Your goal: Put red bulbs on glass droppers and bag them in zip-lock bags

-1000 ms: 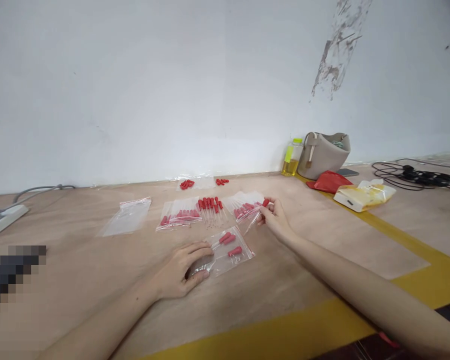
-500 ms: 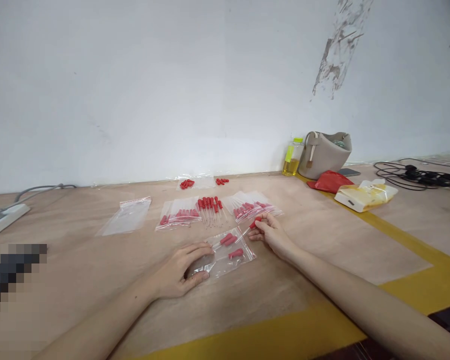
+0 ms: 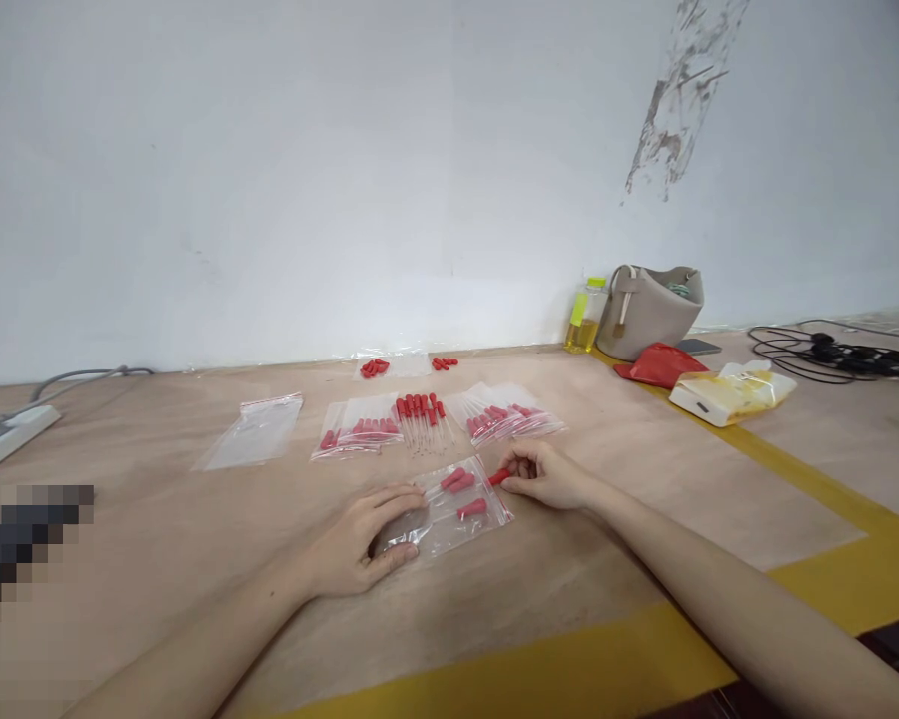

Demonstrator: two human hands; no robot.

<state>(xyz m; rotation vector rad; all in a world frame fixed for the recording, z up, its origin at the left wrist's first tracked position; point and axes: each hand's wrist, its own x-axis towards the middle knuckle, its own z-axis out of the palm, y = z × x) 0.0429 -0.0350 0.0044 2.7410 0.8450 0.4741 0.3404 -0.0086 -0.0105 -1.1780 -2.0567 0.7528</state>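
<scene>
While bag [image 3: 449, 509] is pinned mid-frame:
Left hand [image 3: 364, 539]: laid flat on bag.
Right hand [image 3: 546, 477]: pinched on red-capped dropper [image 3: 498, 477].

Red-bulbed droppers [image 3: 456, 479], clear bag [image 3: 449, 509] (red-edged), yellow floor stripe [image 3: 816, 464]

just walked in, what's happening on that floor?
A person is handling red-capped droppers and clear zip bags on a plywood surface. The left hand presses flat on one end of a clear bag that holds a few droppers. The right hand pinches a red-capped dropper at the bag's open end. Beyond it lie a loose row of droppers, filled bags on either side and an empty bag to the left.
</scene>
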